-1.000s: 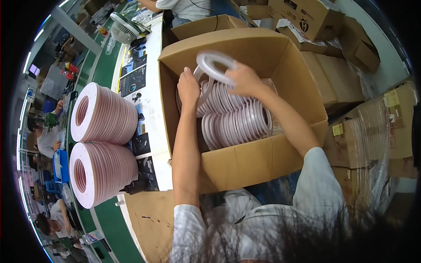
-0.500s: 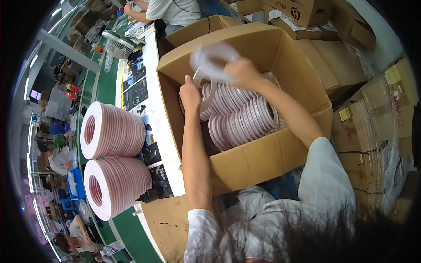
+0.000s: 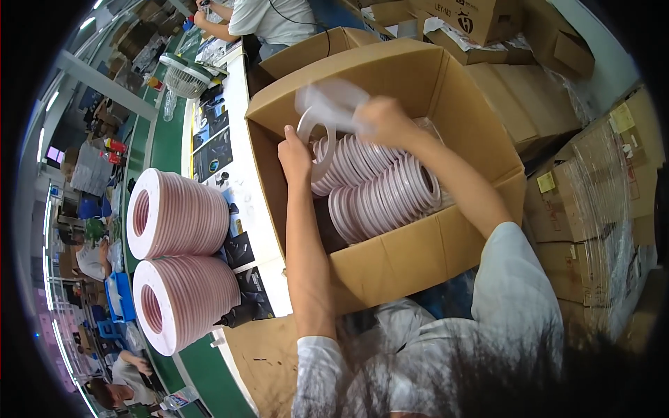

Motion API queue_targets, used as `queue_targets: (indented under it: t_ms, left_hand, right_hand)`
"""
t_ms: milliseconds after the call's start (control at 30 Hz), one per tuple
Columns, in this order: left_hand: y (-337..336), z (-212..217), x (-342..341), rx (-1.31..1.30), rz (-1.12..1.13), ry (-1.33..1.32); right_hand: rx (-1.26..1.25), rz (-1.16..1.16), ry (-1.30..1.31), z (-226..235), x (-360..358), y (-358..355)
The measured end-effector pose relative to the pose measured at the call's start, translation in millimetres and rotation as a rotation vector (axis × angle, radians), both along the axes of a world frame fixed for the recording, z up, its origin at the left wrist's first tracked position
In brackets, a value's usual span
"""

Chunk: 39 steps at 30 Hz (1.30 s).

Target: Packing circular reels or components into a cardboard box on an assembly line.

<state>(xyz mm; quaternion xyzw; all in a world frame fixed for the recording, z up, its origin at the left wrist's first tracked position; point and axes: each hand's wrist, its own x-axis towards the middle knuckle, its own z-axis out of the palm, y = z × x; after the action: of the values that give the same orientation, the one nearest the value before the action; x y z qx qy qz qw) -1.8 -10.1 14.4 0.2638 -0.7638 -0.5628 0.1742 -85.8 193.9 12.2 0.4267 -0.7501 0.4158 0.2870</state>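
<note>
Above the open cardboard box (image 3: 425, 251), my left hand (image 3: 295, 157) grips a flat white ring (image 3: 330, 145) by its edge, thumb pointing up. My right hand (image 3: 387, 122) is closed on a pale, see-through ring-like thing (image 3: 317, 95), smeared by motion, just beyond the left hand's ring. Below both hands, two rows of pinkish-white rings (image 3: 376, 198) stand on edge inside the box. To the left, an upper stack of similar rings (image 3: 185, 212) and a lower one (image 3: 198, 299) lie on their sides, with wide centre holes facing left.
A white table edge (image 3: 240, 157) with dark printed cards runs along the box's left side, beside a green bench (image 3: 167, 146). A small fan (image 3: 185, 75) stands farther back. Cartons (image 3: 516, 97) crowd the right. Another person (image 3: 272, 21) sits at the far end.
The view has shifted slightly. My left hand still holds the white ring, and the thing in my right hand stays blurred above the box.
</note>
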Motion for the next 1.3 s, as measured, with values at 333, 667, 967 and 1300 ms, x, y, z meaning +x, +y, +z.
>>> queue_targets:
  t_ms: [333, 667, 967, 1300]
  left_hand:
    - [3.2, 14.3, 16.1, -0.621, 0.103, 0.576]
    - [14.3, -3.5, 11.0, -1.027, -0.267, 0.203]
    - [14.0, 5.8, 9.6, -0.972, -0.238, 0.313]
    - [17.2, 21.7, 17.8, -0.637, 0.064, 0.727]
  right_hand:
    - [0.623, -0.062, -0.524, -33.8, -30.4, 16.5]
    - [0.442, 0.239, -1.020, -12.7, -21.3, 6.1]
    - [0.480, 0.047, -0.904, -0.1, -12.3, 12.6]
    - [0.466, -0.098, -0.708, 7.3, 3.1, -0.3]
